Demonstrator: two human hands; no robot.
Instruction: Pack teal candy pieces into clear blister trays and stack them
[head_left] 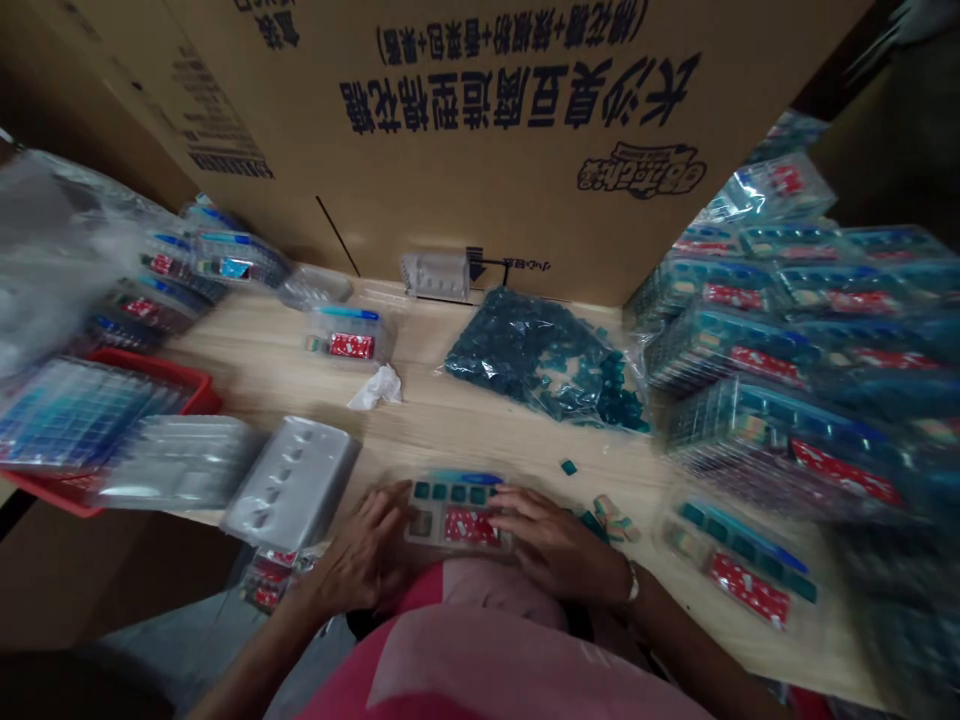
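Note:
A clear plastic tray [438, 541] lies at the table's near edge, in front of my body. Along its far side are a blue stick-like piece [480, 479] and a row of several teal squares [458, 493]. A red packet with white marks [471, 526] fills the large compartment; the small one beside it looks bare. My left hand [367, 548] grips the tray's left end, fingers bent at its edge. At the right end, my right hand [556, 548] holds the tray, its fingertips over the rim and near the packet. Both thumbs are hidden.
Filled trays [757, 360] are stacked at right, with one tray [739, 565] lying before them. A bag of teal pieces [532, 355] and loose striped pieces [616, 522] lie nearer the middle. Left are stacked grey trays [292, 485] and a red basket [201, 385]. A cardboard box [465, 190] stands behind.

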